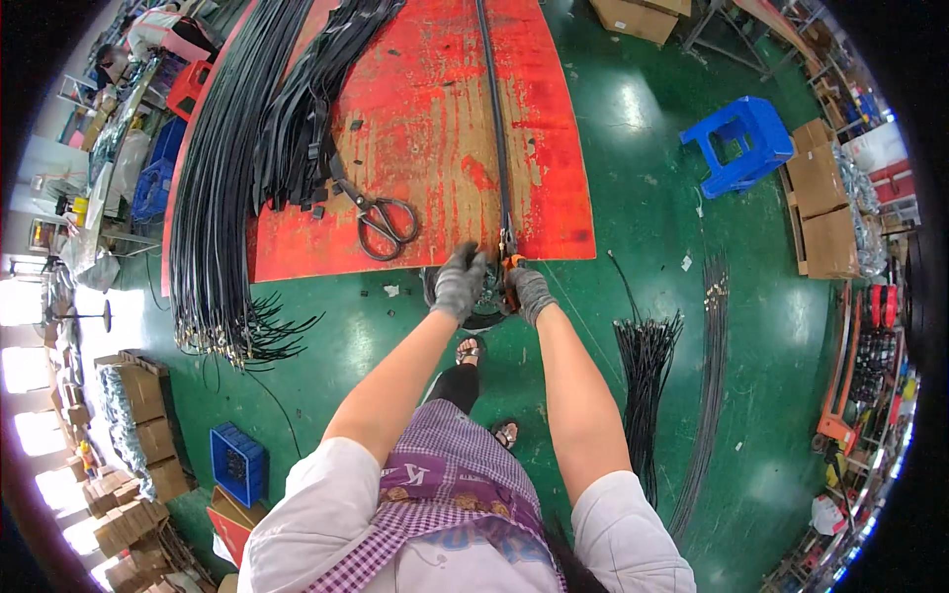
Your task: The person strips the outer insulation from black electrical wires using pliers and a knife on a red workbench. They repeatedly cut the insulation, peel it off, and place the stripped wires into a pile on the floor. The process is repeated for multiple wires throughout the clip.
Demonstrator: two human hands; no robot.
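Observation:
Both my hands wear grey gloves at the near edge of the red, worn table (534, 188). My right hand (532, 292) is closed around orange-handled pliers (511, 265), whose dark jaws point away from me. They meet the near end of a long black cable bundle (496, 128) that runs up the table. My left hand (461, 284) is just left of the pliers, fingers loosely bent and apart, with nothing visible in them. Black-handled scissors (388, 227) lie on the table further left, by a pile of black straps (297, 138).
Long black cables (213, 198) hang off the table's left side. More cable bundles (647, 376) lie on the green floor at right. A blue stool (736, 143) and cardboard boxes (825, 212) stand beyond. A blue crate (238, 463) sits at lower left.

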